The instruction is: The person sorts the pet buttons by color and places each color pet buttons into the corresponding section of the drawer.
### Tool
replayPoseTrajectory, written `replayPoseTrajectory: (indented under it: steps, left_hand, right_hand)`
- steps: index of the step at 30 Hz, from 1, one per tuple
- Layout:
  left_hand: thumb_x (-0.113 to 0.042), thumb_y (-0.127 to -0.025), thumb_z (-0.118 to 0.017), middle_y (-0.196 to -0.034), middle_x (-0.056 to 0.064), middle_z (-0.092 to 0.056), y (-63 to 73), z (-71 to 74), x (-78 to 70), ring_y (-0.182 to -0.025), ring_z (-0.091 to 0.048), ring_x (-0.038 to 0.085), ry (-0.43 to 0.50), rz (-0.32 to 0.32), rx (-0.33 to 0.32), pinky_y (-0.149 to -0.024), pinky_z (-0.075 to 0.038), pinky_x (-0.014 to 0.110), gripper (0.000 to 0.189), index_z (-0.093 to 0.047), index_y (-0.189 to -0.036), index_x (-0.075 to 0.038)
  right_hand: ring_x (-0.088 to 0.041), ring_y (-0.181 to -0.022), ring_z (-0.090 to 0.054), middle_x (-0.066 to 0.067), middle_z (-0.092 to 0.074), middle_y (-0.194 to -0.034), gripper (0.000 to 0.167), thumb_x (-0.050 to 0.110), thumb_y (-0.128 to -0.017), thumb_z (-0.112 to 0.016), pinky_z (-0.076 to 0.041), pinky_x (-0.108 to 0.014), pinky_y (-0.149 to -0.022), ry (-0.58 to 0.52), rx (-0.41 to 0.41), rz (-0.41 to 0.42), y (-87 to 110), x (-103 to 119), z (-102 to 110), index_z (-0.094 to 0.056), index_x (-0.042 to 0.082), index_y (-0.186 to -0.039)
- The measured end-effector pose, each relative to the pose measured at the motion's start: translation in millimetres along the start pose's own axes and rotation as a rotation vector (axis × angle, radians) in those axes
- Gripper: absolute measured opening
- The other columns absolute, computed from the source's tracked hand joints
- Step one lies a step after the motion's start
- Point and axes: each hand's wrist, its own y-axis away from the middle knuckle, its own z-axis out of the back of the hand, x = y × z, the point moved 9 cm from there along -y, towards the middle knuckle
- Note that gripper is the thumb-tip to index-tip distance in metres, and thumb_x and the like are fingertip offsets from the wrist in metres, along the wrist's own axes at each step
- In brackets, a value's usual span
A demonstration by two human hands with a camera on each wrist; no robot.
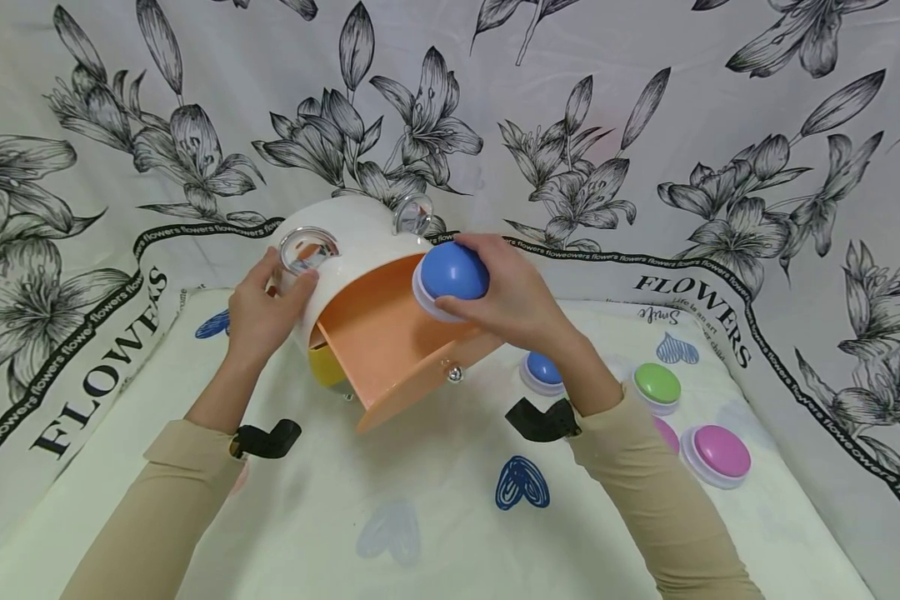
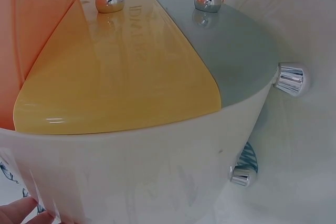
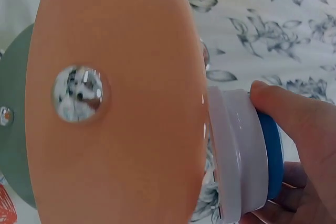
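Observation:
A rounded white drawer box (image 1: 360, 218) is tilted, with chrome fittings on its body. Its orange drawer (image 1: 375, 337) is pulled out, with a chrome knob on the front. Below it, the yellow drawer (image 2: 121, 72) and the grey-green drawer (image 2: 231, 51) appear pushed in. My left hand (image 1: 266, 308) grips the box's left side beside a chrome fitting, thumb in front; some fingers are hidden behind. A blue domed push button (image 1: 457, 271) with a white base is held by my right hand (image 1: 521, 296) at the orange drawer's opening. Whether it touches the drawer cannot be told.
Right of the box, another blue button (image 1: 543, 369), a green button (image 1: 657, 383) and a pink button (image 1: 722, 451) lie on the heart-patterned cloth (image 1: 450, 525). The right sleeve partly covers a second pink one (image 1: 666, 433). Flower-printed fabric (image 1: 555, 50) rises behind.

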Motion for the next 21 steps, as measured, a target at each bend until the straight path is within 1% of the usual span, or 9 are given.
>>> replayPoseTrajectory:
  steps: [4, 10, 14, 21]
  left_hand:
    - [-0.049, -0.084, -0.057, -0.150, -0.001, -0.027, -0.8, 0.3, 0.2, -0.137, -0.026, 0.019, -0.004, 0.004, -0.001, -0.105, -0.035, 0.044, 0.068, -0.040, -0.141, -0.014]
    - [-0.050, -0.084, -0.057, -0.150, -0.002, -0.026, -1.2, -0.1, 0.2, -0.137, -0.027, 0.020, -0.008, 0.016, 0.001, -0.105, -0.035, 0.043, 0.070, -0.038, -0.141, -0.015]
    - [-0.049, -0.084, -0.057, -0.150, -0.001, -0.027, -0.9, -0.1, -0.6, -0.137, -0.026, 0.019, -0.004, 0.008, 0.001, -0.106, -0.034, 0.043, 0.068, -0.040, -0.141, -0.014]
    - [-0.048, -0.085, -0.057, -0.150, 0.001, -0.027, -0.2, 0.0, -1.0, -0.137, -0.025, 0.020, 0.003, -0.001, 0.002, -0.106, -0.033, 0.044, 0.070, -0.038, -0.141, -0.012]
  right_hand:
    - [-0.023, -0.117, -0.049, -0.004, -0.045, -0.134, 0.074, 0.038, -0.076, -0.073, -0.048, -0.038, -0.094, 0.013, 0.038, 0.022, -4.0, 10, -11, -0.041, 0.010, -0.136]
    - [-0.024, -0.116, -0.049, -0.007, -0.045, -0.134, 0.074, 0.037, -0.075, -0.074, -0.048, -0.037, -0.093, 0.033, 0.094, 0.052, -10.5, 24, -25, -0.042, 0.009, -0.136]
    - [-0.023, -0.116, -0.049, -0.007, -0.044, -0.134, 0.073, 0.038, -0.075, -0.073, -0.049, -0.036, -0.092, 0.049, 0.143, 0.071, -13.9, 33, -35, -0.042, 0.010, -0.135]
    - [-0.018, -0.112, -0.049, -0.004, -0.048, -0.128, 0.068, 0.041, -0.076, -0.070, -0.049, -0.032, -0.089, 0.083, 0.235, 0.106, -18.3, 46, -53, -0.044, 0.013, -0.133]
